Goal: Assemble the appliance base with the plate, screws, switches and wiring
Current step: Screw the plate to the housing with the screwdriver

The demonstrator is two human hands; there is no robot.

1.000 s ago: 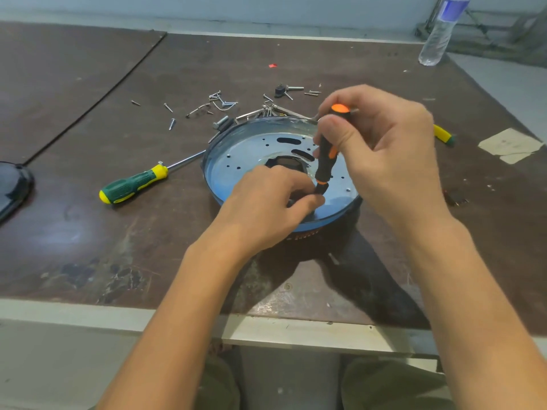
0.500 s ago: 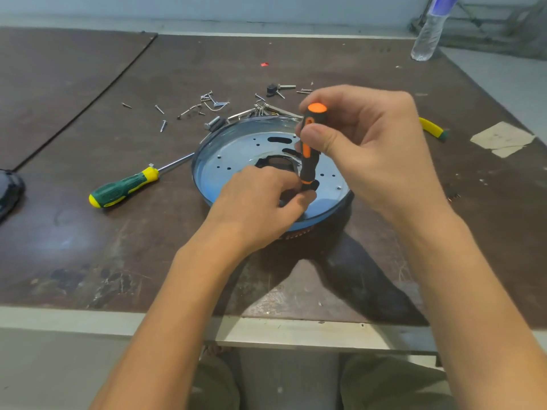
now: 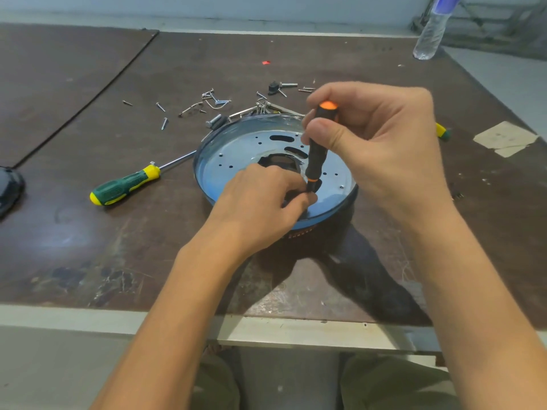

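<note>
The round appliance base (image 3: 207,176) with its shiny perforated metal plate (image 3: 245,152) sits mid-table. My right hand (image 3: 376,149) grips a black screwdriver with an orange cap (image 3: 318,149), held upright with its tip down on the plate's near side. My left hand (image 3: 260,205) rests on the plate in front of it, thumb and fingers pinched around something small and dark at the screwdriver tip; what it is stays hidden. Loose screws (image 3: 164,122) lie scattered behind the base.
A green and yellow screwdriver (image 3: 127,186) lies left of the base, shaft pointing at it. Another yellow-green tool tip (image 3: 442,132) shows behind my right hand. A plastic bottle (image 3: 429,34) stands far right, a dark object (image 3: 9,187) at the left edge, paper scraps (image 3: 503,139) right.
The whole view has shifted slightly as my head moved. Both hands stay on the plate, the orange-capped screwdriver still upright at the same spot.
</note>
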